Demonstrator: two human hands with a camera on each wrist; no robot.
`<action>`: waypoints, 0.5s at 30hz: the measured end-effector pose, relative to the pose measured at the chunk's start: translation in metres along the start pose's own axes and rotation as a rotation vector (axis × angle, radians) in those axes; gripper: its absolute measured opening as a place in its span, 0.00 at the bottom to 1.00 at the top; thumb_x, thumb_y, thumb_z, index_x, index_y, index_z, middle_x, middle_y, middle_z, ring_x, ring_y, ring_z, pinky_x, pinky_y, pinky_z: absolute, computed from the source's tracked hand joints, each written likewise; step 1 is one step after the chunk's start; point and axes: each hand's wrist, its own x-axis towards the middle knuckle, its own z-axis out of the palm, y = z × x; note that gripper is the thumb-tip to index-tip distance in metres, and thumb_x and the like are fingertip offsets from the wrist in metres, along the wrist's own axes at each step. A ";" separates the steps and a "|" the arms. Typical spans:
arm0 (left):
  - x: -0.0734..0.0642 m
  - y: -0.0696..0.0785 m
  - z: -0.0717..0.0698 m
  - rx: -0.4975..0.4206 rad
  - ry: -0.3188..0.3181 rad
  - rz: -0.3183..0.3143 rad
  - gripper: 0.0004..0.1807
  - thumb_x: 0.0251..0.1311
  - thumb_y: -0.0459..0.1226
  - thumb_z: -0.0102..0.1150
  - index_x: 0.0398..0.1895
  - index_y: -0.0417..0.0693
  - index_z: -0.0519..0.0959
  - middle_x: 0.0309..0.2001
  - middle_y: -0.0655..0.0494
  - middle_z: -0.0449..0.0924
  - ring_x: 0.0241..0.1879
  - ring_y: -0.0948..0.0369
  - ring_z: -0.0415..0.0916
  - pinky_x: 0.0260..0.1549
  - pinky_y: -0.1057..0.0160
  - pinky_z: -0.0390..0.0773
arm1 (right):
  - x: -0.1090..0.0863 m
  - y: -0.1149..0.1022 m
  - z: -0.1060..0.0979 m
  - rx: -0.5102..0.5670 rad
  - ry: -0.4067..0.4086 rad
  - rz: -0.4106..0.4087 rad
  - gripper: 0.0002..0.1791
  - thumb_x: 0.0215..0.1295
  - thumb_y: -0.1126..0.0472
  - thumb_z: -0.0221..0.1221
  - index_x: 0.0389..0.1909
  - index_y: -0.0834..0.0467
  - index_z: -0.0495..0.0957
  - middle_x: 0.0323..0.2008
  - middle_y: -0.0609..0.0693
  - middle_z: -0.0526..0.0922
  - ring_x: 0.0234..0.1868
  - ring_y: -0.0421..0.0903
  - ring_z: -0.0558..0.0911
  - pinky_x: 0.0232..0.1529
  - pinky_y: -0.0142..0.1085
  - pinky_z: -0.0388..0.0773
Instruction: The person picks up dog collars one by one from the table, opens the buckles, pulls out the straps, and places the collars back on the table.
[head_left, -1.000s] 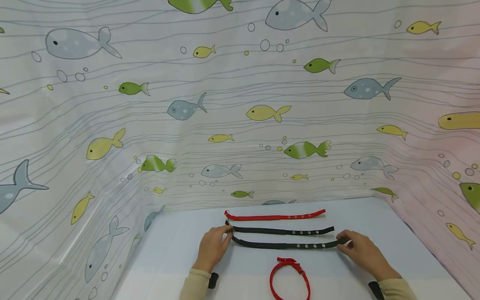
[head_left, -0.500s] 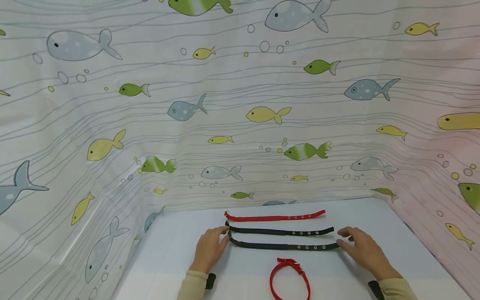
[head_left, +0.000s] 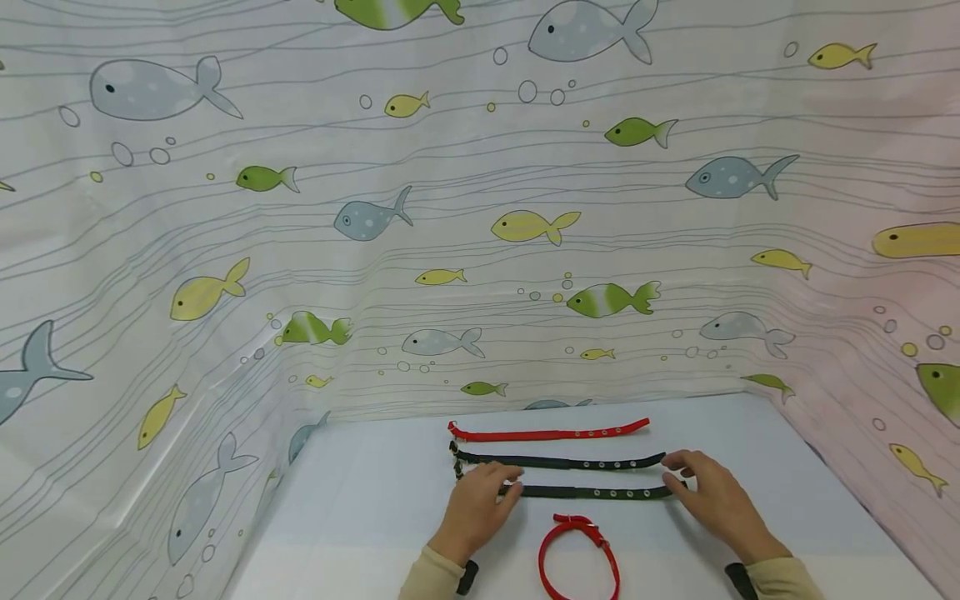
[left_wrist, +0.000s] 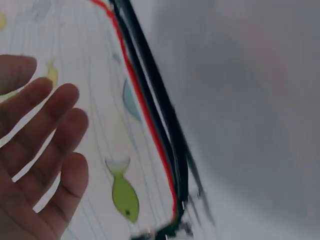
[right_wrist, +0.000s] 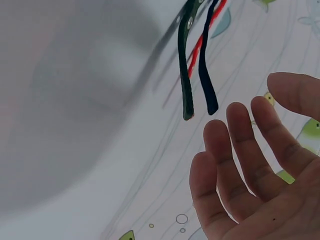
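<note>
Two dark collars with metal eyelets lie stretched out side by side, the middle collar (head_left: 540, 462) and the nearer collar (head_left: 562, 492). Behind them a red collar (head_left: 525, 436) lies parallel. Over the left part of the nearer collar hovers my left hand (head_left: 477, 504), hiding some of it; its fingers are spread and hold nothing in the left wrist view. Close to the dark collars' right ends is my right hand (head_left: 711, 498). The right wrist view shows its fingers loosely bent and apart from the dark strap ends (right_wrist: 188, 107).
Nearest me, a second red collar (head_left: 542, 560) lies fastened into a loop. All the collars are on a white tabletop (head_left: 360, 500). A fish-patterned sheet (head_left: 480, 275) rises behind the table and along both sides.
My left hand has let go of the dark collars' buckle ends and moved right. The right hand has released the nearer collar's tip and shifted slightly left. The collars stay nearly in place.
</note>
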 end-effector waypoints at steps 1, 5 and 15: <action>0.001 0.006 0.004 -0.009 -0.039 0.006 0.10 0.64 0.42 0.68 0.46 0.53 0.86 0.39 0.63 0.85 0.40 0.65 0.81 0.39 0.64 0.81 | -0.001 -0.001 0.001 0.003 -0.006 0.003 0.14 0.66 0.58 0.66 0.49 0.59 0.81 0.47 0.54 0.83 0.48 0.55 0.81 0.45 0.55 0.79; 0.007 0.026 0.018 -0.020 -0.237 0.009 0.16 0.70 0.51 0.61 0.49 0.52 0.86 0.42 0.63 0.85 0.43 0.64 0.80 0.43 0.64 0.81 | -0.002 -0.004 0.006 0.010 -0.018 -0.001 0.13 0.66 0.58 0.66 0.49 0.58 0.82 0.46 0.52 0.83 0.46 0.52 0.81 0.44 0.52 0.79; 0.009 0.044 0.036 0.015 -0.500 0.063 0.15 0.61 0.52 0.69 0.48 0.60 0.88 0.40 0.66 0.82 0.38 0.69 0.74 0.35 0.73 0.74 | -0.008 -0.005 0.013 0.044 -0.021 -0.028 0.12 0.67 0.59 0.66 0.49 0.56 0.83 0.46 0.48 0.83 0.47 0.48 0.81 0.47 0.51 0.79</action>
